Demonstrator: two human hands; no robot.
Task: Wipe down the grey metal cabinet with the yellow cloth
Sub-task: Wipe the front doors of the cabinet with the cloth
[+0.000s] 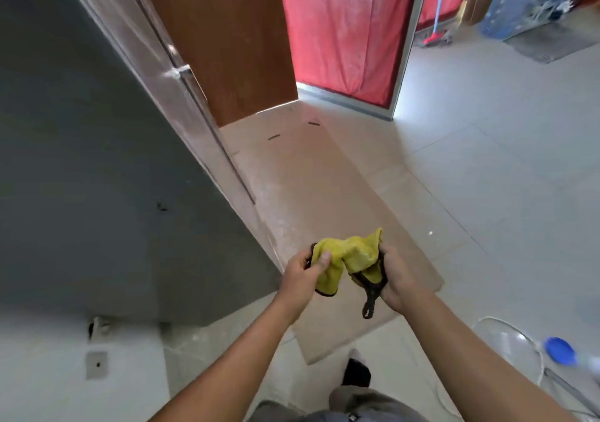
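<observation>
The yellow cloth (pixel 352 254), edged in black, hangs bunched between both hands at the lower middle of the view. My left hand (pixel 306 270) pinches its left part, thumb on top. My right hand (pixel 397 277) grips its right part, with a black loop of the cloth dangling below. The grey metal cabinet (pixel 81 161) fills the left side of the view, its dark grey side facing me and its shiny front with a metal handle (pixel 181 72) running away toward the back. Neither hand touches the cabinet; the cloth is held to the right of its lower corner.
A flat cardboard sheet (pixel 324 194) lies on the tiled floor under my hands. A brown door (pixel 224 38) and a red curtain (pixel 347 25) stand behind. A blue-capped bottle (pixel 560 350) lies at lower right. A broom (pixel 436 36) and water jugs (pixel 526 2) are at the far right.
</observation>
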